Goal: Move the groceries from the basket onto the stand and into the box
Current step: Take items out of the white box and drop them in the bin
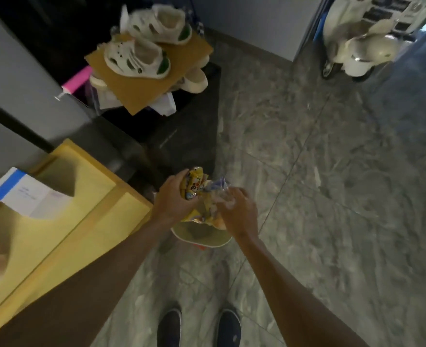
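Over the basket [202, 237], we are clamping our left hand [174, 199] on a yellow snack packet [194, 182] and pinching a clear bag [218, 194] in our right hand [239, 211]; both look light, crinkly, crushable, best gripped mid-body.

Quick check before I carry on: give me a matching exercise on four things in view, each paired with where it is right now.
Things:
1. yellow snack packet
2. clear plastic bag
3. white sandals
4. basket

Places:
A. on the cardboard sheet, top left
B. on the floor, under both hands
C. gripped in the left hand
D. held by the right hand

Pairs: 1-C, 2-D, 3-A, 4-B
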The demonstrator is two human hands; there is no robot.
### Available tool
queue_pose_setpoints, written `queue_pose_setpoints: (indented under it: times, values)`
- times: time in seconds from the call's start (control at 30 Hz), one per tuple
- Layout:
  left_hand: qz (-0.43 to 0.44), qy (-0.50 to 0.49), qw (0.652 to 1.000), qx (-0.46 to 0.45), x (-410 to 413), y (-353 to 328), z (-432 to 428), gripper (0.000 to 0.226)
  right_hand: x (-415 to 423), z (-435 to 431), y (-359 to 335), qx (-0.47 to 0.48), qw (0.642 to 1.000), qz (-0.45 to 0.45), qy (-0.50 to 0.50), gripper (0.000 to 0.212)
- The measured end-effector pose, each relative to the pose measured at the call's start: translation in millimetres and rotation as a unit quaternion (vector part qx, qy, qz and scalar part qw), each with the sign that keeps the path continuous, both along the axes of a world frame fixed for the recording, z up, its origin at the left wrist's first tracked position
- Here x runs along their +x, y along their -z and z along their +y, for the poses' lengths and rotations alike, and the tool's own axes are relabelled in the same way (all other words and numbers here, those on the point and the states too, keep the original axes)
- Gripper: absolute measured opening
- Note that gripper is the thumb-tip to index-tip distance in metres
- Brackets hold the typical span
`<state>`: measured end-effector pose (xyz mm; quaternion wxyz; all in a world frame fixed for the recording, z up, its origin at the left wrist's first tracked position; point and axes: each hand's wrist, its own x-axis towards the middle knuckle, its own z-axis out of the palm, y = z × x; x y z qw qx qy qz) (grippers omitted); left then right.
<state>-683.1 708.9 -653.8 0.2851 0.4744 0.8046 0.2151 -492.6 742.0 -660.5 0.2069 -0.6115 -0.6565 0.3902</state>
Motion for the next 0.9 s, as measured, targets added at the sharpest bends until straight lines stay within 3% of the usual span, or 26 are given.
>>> queue_pose_setpoints:
  times: [0.2,0.4,0.67,0.9]
  values:
    - [-0.017,-0.008,1.000,-0.014,-7.0,149.9,-2.4,0.088,-8.3,0.6,143.8,-0.043,0.998,-0.047,-0.021,0.043]
    - [-0.028,0.037,0.998,-0.039,-14.2,201.0,-15.6,0.093,-19.1,-11.0,190.4,-0.042,0.995,-0.072,-0.052,0.054]
    - [0.019,0.082,0.996,-0.019,-34.0,143.6,-20.2,0.084,-26.9,-6.4,114.9,-0.024,0.989,-0.110,-0.092,0.062]
    - [0.074,0.126,0.989,0.028,-50.9,-1.1,-30.6,0.099,-15.4,9.9,-34.3,0.029,0.975,-0.175,-0.134,0.094]
